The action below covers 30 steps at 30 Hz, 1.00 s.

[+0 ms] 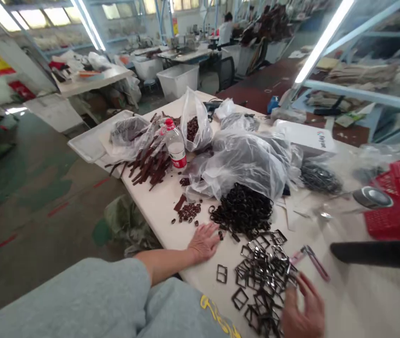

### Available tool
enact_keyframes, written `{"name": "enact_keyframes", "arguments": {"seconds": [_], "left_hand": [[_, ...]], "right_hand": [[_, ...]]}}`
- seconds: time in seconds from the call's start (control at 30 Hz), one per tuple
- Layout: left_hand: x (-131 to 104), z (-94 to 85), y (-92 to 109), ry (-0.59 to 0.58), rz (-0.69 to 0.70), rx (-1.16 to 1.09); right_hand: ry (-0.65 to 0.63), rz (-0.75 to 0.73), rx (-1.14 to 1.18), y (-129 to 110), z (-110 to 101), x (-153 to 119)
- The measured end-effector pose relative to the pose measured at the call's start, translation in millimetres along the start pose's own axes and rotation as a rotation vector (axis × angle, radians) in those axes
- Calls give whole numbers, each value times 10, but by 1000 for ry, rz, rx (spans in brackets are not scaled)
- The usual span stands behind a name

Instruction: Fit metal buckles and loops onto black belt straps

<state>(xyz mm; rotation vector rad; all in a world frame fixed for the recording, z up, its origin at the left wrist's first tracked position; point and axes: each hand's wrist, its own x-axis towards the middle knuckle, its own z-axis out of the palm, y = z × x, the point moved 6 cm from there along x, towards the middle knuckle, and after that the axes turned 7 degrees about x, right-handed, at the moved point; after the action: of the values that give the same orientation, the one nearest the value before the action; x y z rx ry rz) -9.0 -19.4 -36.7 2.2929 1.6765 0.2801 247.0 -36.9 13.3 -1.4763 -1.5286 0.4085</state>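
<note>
Metal buckles (265,281) are heaped loosely on the near part of a pale tabletop (362,300), some overlapping; one separate buckle (221,273) is seen just left of the heap. The right hand (303,307) is held at the heap's right edge, thumb and fingers bent and partly spread; whether a buckle is gripped cannot be told. The left hand (205,241) is laid palm down on the tabletop, fingers loosely extended, nothing seen gripped, a small dark piece (220,235) by the fingertips.

Pink-handled tool (316,264), legs spread, noted just beyond the right hand. Black loops (245,209) are piled beyond the buckles, partly covered by a clear plastic bag (245,157). To their left, small brown pieces (188,212) are scattered. Farther out: a red-capped bottle (176,149), upright, beside brown strips (152,164); an open bag (196,119) in which more brown pieces are contained. On the right, a red basket (386,218), a long black object (369,252), blurred, and a white box (303,137). In the background, a person (225,32) is seen near worktables and a white bin (179,80).
</note>
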Motion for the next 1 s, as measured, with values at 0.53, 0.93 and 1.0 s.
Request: {"name": "enact_keyframes", "arguments": {"seconds": [0.53,0.93,1.0], "left_hand": [[-585,-488,-823,-27,85,-595],[-1602,-1181,-2663,382,-537,-724],[-1545,-1245,-2896,447,-605,-712]], "right_hand": [[-197,-228,-331,-393,1968,19],[-187,-273,-460,-402,1977,27],[-168,-290,-480,-370,1983,21]]}}
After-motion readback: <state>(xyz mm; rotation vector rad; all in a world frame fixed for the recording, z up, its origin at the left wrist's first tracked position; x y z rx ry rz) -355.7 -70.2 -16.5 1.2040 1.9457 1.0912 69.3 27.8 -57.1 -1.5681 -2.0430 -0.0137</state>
